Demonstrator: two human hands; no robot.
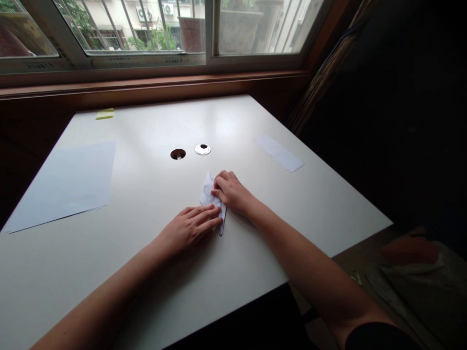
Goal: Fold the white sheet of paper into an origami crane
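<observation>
A piece of white folded paper (pixel 207 190), narrow and pointed at both ends, lies on the white table (pixel 146 272) in front of me. My left hand (pixel 188 226) rests on its lower part, fingers stretched out flat across the folds. At the paper's upper right side, my right hand (pixel 232 193) has its fingers curled, with thumb and fingertips pinching the edge. Part of the paper is hidden under both hands.
Large white sheets (pixel 69 184) lie at the left, and a white paper strip (pixel 280 153) at the right. Beyond the hands are a round table hole (pixel 178 154) and a round cover (pixel 203 149). A yellow pad (pixel 105 114) sits near the far edge, below the window.
</observation>
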